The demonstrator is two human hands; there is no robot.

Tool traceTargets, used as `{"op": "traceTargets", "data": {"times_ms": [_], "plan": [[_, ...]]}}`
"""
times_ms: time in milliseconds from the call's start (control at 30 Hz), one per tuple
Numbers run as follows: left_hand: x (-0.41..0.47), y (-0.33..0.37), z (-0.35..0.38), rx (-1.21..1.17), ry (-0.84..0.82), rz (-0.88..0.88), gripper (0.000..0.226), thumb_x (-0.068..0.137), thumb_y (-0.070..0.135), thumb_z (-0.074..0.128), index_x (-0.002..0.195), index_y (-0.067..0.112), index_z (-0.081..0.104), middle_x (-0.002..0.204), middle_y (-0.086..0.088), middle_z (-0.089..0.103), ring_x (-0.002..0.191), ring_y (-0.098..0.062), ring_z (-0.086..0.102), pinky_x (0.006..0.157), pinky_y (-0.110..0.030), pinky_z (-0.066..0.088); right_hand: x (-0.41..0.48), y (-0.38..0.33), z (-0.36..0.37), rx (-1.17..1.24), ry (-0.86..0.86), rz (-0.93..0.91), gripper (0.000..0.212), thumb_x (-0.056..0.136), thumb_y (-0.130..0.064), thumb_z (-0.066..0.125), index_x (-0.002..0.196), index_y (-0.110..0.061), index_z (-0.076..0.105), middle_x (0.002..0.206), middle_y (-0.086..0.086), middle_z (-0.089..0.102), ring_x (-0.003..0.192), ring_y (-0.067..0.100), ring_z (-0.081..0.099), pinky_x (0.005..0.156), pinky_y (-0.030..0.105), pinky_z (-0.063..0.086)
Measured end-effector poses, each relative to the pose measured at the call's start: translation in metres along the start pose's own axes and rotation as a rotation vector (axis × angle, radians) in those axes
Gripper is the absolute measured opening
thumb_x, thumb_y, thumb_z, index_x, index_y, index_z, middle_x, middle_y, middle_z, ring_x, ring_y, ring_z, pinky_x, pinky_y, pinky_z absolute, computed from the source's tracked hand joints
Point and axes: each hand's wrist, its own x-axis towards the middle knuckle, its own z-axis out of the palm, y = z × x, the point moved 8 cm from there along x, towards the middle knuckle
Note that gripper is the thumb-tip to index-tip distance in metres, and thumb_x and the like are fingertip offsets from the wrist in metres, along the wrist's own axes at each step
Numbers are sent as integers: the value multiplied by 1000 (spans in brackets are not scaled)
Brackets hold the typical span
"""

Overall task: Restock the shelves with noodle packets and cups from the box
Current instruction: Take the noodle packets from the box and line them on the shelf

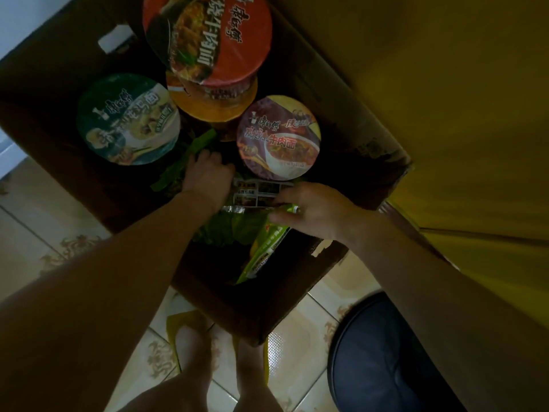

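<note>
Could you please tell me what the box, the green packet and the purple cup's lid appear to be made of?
The box: brown matte cardboard, judging by its torn, ragged edge. The green packet: thin glossy plastic film, since it crinkles and catches light. The purple cup's lid: probably printed foil or coated paper with a slight sheen; the picture leaves that open.

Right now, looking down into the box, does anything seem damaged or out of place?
The box has a torn near rim with a ragged notch. The red cup sits off-centre on an orange-lidded cup, overhanging it. A green packet, held at its top by the right hand, stands tilted on edge.
</note>
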Motion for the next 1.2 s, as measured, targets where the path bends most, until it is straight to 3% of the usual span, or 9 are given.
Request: {"op": "traceTargets", "data": {"times_ms": [167, 300, 400, 467, 533, 667, 767, 1033, 1200], "plan": [[-3, 1, -4, -118, 20, -17, 25, 88, 7, 53, 113, 5, 54, 119, -21, 48, 118, -37, 40, 98, -46, 35, -4, -3, 8, 3, -157, -15, 51, 82, -28, 68, 128, -17, 52, 133, 2, 51, 123, 19, 46, 96, 24, 35], [-23, 2, -6, -359, 13, 22, 17, 85, 2, 55, 102, 0, 56, 113, -20, 50, 108, -35, 48, 86, -39, 42, -5, -7, 9, 28, -69, 15, 27, 90, -12, 57, 117, -9, 61, 125, 8, 58, 117, 24, 51, 92, 26, 38], [-44, 7, -15, -525, -83, 67, 5, 86, 1, 53, 89, -3, 55, 107, -24, 55, 100, -35, 54, 80, -36, 44, -12, -13, 10, 53, -41, 11, 20, 92, -8, 53, 108, -3, 63, 117, 10, 61, 106, 21, 55, 74, 17, 33], [-60, 10, -27, -582, -101, 66, 18, 87, 2, 53, 72, 7, 45, 103, -24, 57, 96, -33, 55, 78, -34, 43, -19, -17, 6, 69, -32, 16, 20, 93, -7, 51, 109, -2, 63, 118, 12, 60, 94, 15, 53, 63, 15, 28], [-76, 13, -44, -614, -75, 72, 33, 87, 0, 53, 64, 13, 33, 98, -24, 57, 93, -34, 55, 73, -33, 41, -28, -20, -1, 89, -21, 41, 22, 93, -8, 51, 112, -3, 62, 120, 12, 60, 99, 18, 55, 70, 15, 28], [-113, 16, -89, -618, -9, 79, 20, 87, -3, 49, 83, 10, 35, 92, -22, 57, 87, -36, 56, 69, -38, 42, -48, -38, -22, 71, 11, 50, 14, 91, -9, 54, 98, -3, 64, 100, 9, 62, 103, 24, 56, 76, 23, 33], [-137, 3, -130, -554, 89, 60, 20, 86, -5, 47, 86, 10, 33, 83, -17, 55, 80, -37, 57, 62, -39, 40, -66, -61, -44, 75, 27, 43, 17, 92, -8, 53, 103, -3, 64, 112, 8, 62, 109, 21, 53, 79, 22, 34], [-219, -57, -250, -642, 386, -80, 12, 92, 11, 47, 102, 7, 52, 81, -17, 58, 75, -35, 57, 59, -30, 31, -117, -136, -120, 43, 104, -24, 18, 95, -12, 50, 100, -1, 62, 99, 22, 62, 91, 37, 55, 81, 49, 44], [-278, -90, -325, -700, 648, -153, 13, 89, 9, 53, 100, 4, 59, 70, -16, 61, 59, -32, 54, 56, -30, 35, -142, -189, -174, 47, 175, -112, 18, 92, -14, 54, 103, -3, 65, 99, 17, 65, 92, 33, 58, 73, 40, 43]]}}
